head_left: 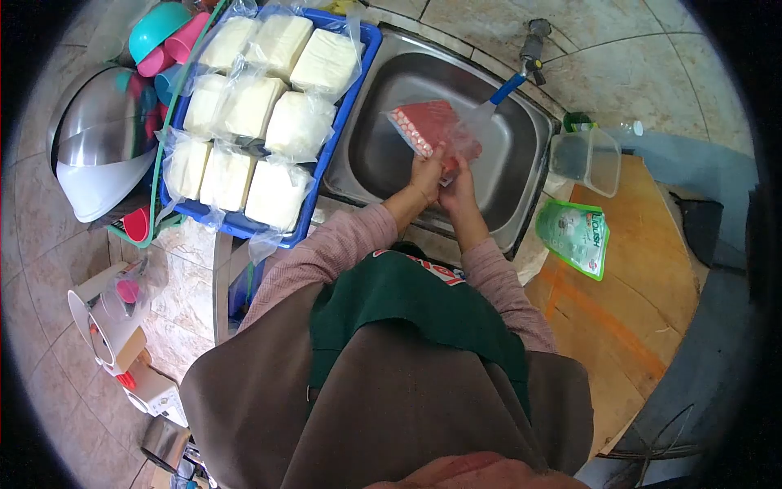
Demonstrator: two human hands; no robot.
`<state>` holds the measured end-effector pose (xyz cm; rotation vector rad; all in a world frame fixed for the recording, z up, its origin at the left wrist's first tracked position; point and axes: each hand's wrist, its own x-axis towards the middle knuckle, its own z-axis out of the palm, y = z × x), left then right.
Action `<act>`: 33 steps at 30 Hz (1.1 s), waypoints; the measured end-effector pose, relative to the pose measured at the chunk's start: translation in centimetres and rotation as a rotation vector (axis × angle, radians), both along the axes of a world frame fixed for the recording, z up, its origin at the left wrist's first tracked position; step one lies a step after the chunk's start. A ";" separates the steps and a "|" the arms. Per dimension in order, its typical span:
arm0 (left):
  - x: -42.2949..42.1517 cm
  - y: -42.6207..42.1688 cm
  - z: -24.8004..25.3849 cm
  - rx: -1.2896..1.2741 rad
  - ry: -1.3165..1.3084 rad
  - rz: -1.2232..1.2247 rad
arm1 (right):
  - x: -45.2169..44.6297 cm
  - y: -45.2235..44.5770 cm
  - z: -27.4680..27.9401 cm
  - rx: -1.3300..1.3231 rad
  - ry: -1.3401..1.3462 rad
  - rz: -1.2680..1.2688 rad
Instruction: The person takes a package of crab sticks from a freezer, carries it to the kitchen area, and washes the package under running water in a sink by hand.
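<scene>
A clear plastic pack of red sausages (425, 122), with pale round ends along its left side, is held over the steel sink (375, 90). My left hand (424, 174) is closed on its near edge. Beside it, my right hand (459, 192) grips the loose plastic at the pack's near right corner. Above the pack is the blue end of the tap (507, 88), and clear water or plastic shows between them. The undersides of my fingers are hidden.
Left of the sink, a blue crate (314, 196) holds several bagged white blocks (277, 194). On the right are a clear plastic tub (603, 163), a green soap pouch (573, 238) and a wooden board (627, 318). Bowls and cups (159, 37) crowd the far left.
</scene>
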<state>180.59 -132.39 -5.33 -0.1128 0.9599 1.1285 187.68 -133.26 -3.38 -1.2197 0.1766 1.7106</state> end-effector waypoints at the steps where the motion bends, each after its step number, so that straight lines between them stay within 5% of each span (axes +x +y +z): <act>1: 0.1 0.2 0.0 0.001 0.000 0.002 | 1.6 0.0 -2.8 0.001 0.000 0.002; 2: 0.2 0.5 -0.2 -0.019 0.021 -0.068 | 4.6 0.1 -8.2 0.236 0.306 0.108; 3: 0.1 0.8 0.2 -0.038 0.042 -0.138 | 4.6 0.4 -7.7 0.470 0.613 0.213; 4: -0.3 1.1 0.6 -0.037 0.042 -0.136 | 4.6 0.6 -7.2 0.470 0.614 0.215; 6: -1.1 1.7 1.1 -0.069 0.087 -0.397 | 4.4 1.0 -5.2 0.117 0.015 -0.164; 15: 0.9 2.3 -3.3 -0.129 -0.004 -0.358 | 7.9 0.2 -6.0 0.115 0.032 -0.210; 33: 0.4 4.5 -4.1 -0.121 -0.120 -0.248 | 8.7 0.4 -4.9 0.057 -0.053 -0.223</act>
